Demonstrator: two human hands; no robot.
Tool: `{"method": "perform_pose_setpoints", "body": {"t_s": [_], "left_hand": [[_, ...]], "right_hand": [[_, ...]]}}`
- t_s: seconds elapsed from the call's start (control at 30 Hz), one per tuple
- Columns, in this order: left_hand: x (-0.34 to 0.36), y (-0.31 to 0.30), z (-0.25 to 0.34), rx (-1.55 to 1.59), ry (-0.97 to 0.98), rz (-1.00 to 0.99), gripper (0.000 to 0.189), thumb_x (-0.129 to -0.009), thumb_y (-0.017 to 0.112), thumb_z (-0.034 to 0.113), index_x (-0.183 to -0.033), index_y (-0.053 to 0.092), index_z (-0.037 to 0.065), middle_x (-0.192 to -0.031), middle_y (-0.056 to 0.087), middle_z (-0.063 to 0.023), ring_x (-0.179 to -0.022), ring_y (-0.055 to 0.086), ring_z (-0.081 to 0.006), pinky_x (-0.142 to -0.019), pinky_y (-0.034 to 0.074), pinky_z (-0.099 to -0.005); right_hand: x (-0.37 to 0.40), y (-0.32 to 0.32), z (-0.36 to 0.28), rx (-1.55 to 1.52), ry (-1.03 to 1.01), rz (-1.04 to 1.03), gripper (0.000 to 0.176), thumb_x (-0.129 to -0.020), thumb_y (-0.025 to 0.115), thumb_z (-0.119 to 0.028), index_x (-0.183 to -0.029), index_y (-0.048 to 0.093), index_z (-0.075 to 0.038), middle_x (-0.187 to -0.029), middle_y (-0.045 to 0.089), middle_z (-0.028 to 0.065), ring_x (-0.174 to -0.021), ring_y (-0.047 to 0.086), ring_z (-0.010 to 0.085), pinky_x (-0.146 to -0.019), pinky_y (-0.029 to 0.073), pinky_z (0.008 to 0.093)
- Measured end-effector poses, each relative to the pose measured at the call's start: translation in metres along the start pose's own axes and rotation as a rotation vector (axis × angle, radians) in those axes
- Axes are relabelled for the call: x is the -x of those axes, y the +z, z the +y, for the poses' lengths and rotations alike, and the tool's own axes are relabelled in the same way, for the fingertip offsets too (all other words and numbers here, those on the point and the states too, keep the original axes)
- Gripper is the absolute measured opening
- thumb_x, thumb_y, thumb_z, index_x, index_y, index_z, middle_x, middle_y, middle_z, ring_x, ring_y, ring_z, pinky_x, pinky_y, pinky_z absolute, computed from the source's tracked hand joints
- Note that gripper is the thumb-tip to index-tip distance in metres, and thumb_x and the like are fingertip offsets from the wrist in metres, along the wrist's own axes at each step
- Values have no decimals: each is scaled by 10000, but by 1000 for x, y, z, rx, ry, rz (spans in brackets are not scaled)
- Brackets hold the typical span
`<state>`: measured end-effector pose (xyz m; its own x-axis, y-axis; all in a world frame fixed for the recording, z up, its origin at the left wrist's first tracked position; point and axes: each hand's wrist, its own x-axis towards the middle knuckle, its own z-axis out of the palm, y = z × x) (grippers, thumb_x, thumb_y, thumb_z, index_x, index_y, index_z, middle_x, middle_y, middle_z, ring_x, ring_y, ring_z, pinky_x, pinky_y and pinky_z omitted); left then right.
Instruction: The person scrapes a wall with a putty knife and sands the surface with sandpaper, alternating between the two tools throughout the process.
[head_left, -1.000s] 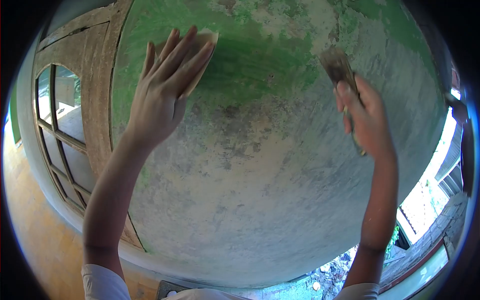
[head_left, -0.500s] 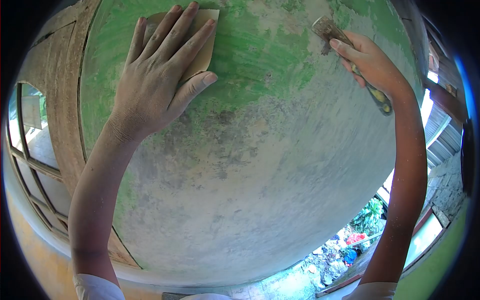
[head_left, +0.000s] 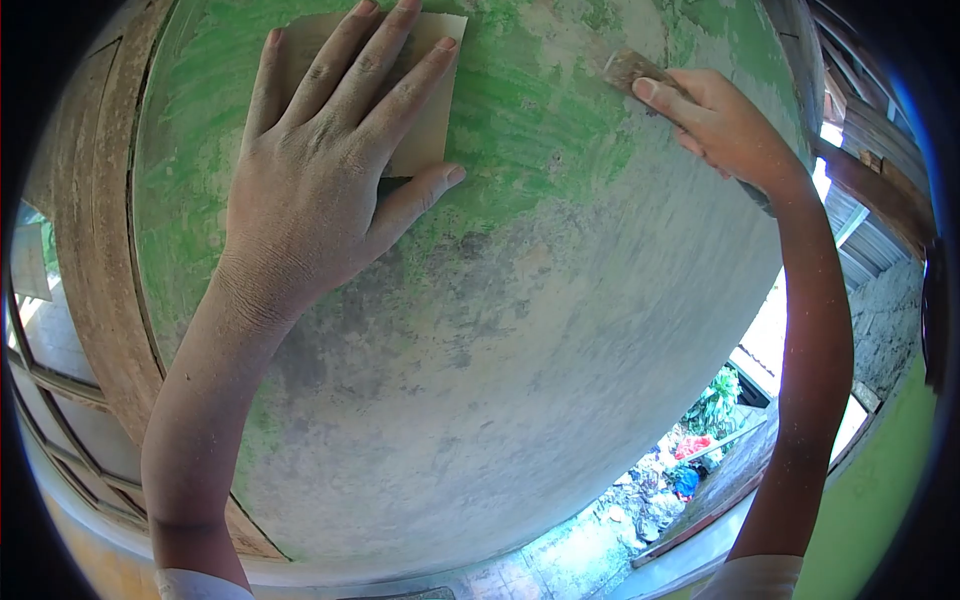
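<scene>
My left hand (head_left: 310, 160) lies with spread fingers on a pale sheet of paper (head_left: 428, 120), pressing it flat against the upper part of a wall (head_left: 460, 380). Dust coats this hand. The wall has patchy green paint above and bare grey plaster below. At the upper right, my right hand (head_left: 715, 125) is closed around the handle of a scraper (head_left: 635, 72). The scraper's wide, worn end points up and left, at the wall; its other end shows partly below the hand.
A wooden frame (head_left: 95, 240) and a paned window (head_left: 60, 385) stand at the left. Through an opening at the lower right are a green plant (head_left: 712, 405) and scattered rubbish (head_left: 650, 500). A wooden beam (head_left: 875, 195) crosses at the right.
The sheet under my left hand shows more of its right side. My right hand and the scraper are a little further left in view. The whole view has shifted slightly.
</scene>
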<state>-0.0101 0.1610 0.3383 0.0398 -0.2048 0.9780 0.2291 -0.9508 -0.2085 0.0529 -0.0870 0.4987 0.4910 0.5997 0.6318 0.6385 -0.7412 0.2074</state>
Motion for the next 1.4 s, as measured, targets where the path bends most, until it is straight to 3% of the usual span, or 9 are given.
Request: {"method": "perform_pose_setpoints", "body": {"t_s": [0.1, 0.33, 0.43, 0.57, 0.67, 0.8, 0.83, 1.13, 1.4], "left_hand": [[-11, -27, -3, -62, 20, -289, 801, -791, 595, 543, -1406, 325, 106, -1433, 328, -166, -1360, 250, -330, -1086, 152, -595], [-5, -15, -1, 17, -6, -103, 830, -763, 615, 547, -1401, 328, 101, -1435, 323, -164, -1360, 255, -314, -1094, 154, -580], [-3, -18, -3, 47, 44, -74, 848, -753, 622, 551, -1407, 315, 104, -1445, 305, -161, -1363, 248, -311, -1097, 143, -579], [-7, -22, -3, 42, 29, -146, 847, -753, 637, 530, -1409, 308, 108, -1451, 296, -155, -1369, 234, -310, -1097, 134, -583], [-5, -22, 0, 66, 15, -129, 831, -756, 643, 512, -1404, 318, 105, -1449, 298, -157, -1369, 234, -311, -1093, 135, -590], [-8, -25, 1, 86, -9, -175, 798, -767, 640, 493, -1393, 339, 99, -1448, 297, -164, -1369, 235, -315, -1087, 133, -601], [-8, -26, 2, 86, -13, -170, 798, -767, 640, 493, -1393, 339, 99, -1448, 297, -164, -1369, 235, -315, -1087, 133, -601], [-2, -2, 5, 46, -11, 17, 779, -723, 678, 485, -1400, 351, 278, -1483, 292, 1, -1362, 277, -238, -1125, 145, -548], [1, -1, 1, 45, -47, -34, 782, -712, 691, 460, -1397, 359, 276, -1481, 298, 3, -1365, 272, -232, -1126, 133, -548]], "right_hand": [[2, -15, 8, 69, 28, 29, 431, -905, 485, -480, -860, 600, -67, -507, 373, -33, -381, 370, 62, -351, 304, 236], [12, -3, -19, 114, 88, -80, 365, -900, 528, -409, -939, 614, -57, -586, 464, -7, -536, 493, 78, -502, 417, 251], [29, 27, -22, -125, -69, -226, 395, -840, 602, -247, -1155, 561, -13, -820, 577, 62, -789, 558, 134, -778, 446, 310], [53, 66, 16, -135, -379, -7, 434, -802, 589, -178, -1194, 493, -16, -795, 556, 65, -759, 553, 134, -729, 452, 311], [91, 60, 11, -525, 25, -467, 400, -762, 562, -129, -1132, 451, -24, -811, 527, 72, -736, 543, 128, -691, 449, 317], [153, 109, 22, -1784, -97, 290, 220, -771, 541, -80, -975, 460, -89, -842, 497, 29, -658, 470, 119, -643, 422, 304], [181, 131, 9, -1848, 411, 546, 263, -788, 541, -77, -1045, 487, -92, -848, 499, 15, -663, 461, 127, -647, 420, 313], [355, 293, -109, -2472, 1336, -476, 416, -761, 527, 2, -1153, 388, -16, -982, 493, 135, -839, 549, 226, -774, 463, 386], [364, 261, -127, -2396, 998, -664, 402, -847, 587, -55, -1212, 423, -99, -913, 557, 84, -864, 601, 225, -784, 498, 370]]}}
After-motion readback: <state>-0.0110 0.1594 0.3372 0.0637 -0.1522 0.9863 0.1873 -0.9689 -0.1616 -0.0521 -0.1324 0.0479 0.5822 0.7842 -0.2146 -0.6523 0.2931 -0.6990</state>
